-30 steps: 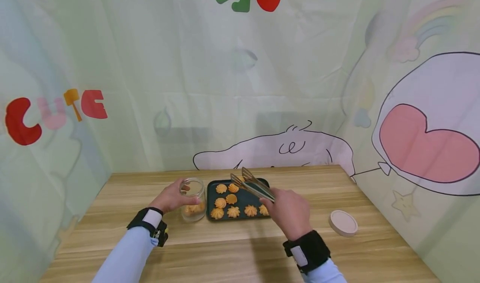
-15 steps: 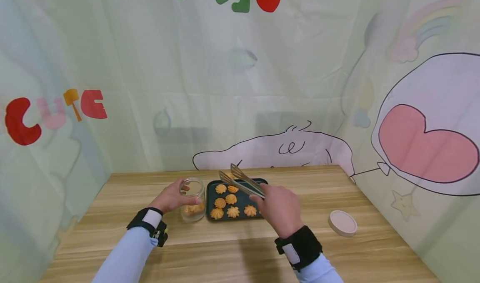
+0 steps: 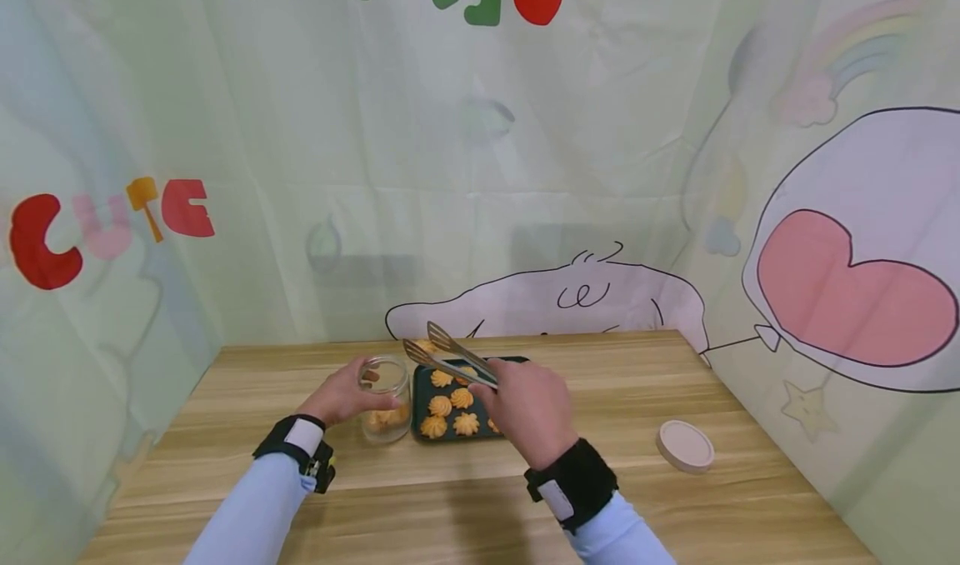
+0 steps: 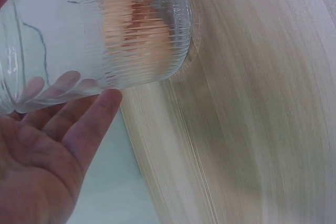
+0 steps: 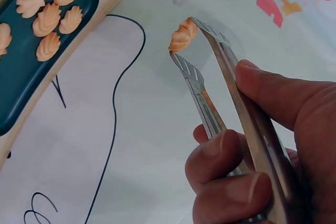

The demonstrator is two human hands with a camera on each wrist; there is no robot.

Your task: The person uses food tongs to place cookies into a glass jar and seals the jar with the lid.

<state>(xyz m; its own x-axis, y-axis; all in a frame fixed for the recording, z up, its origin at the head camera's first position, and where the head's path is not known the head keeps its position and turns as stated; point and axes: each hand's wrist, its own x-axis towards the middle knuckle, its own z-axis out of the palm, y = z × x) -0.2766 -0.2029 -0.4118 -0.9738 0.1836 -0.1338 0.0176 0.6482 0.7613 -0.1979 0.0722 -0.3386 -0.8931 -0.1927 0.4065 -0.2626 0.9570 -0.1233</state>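
My left hand (image 3: 347, 394) holds a clear glass jar (image 3: 386, 419) upright on the table, thumb on one side and fingers on the other. Ribbed glass shows cookies (image 4: 137, 30) in the jar's bottom in the left wrist view. In my right hand (image 3: 534, 407) I grip metal tongs (image 3: 457, 361), fingers and thumb wrapped around both arms. A golden piped cookie (image 5: 184, 35) is pinched between the tong tips, raised above the back of the tray. The dark green tray (image 3: 420, 373) sits right of the jar and bears several cookies (image 3: 439, 405), partly hidden behind my right hand.
A round pale pink lid (image 3: 686, 445) lies on the wooden table (image 3: 360, 519) at the right. Behind the table hangs a printed cloth backdrop (image 3: 450, 182), which also covers both sides.
My right hand has moved left with the tongs and the pinched cookie, from over the tray toward the jar. My left hand and the jar have stayed in place.
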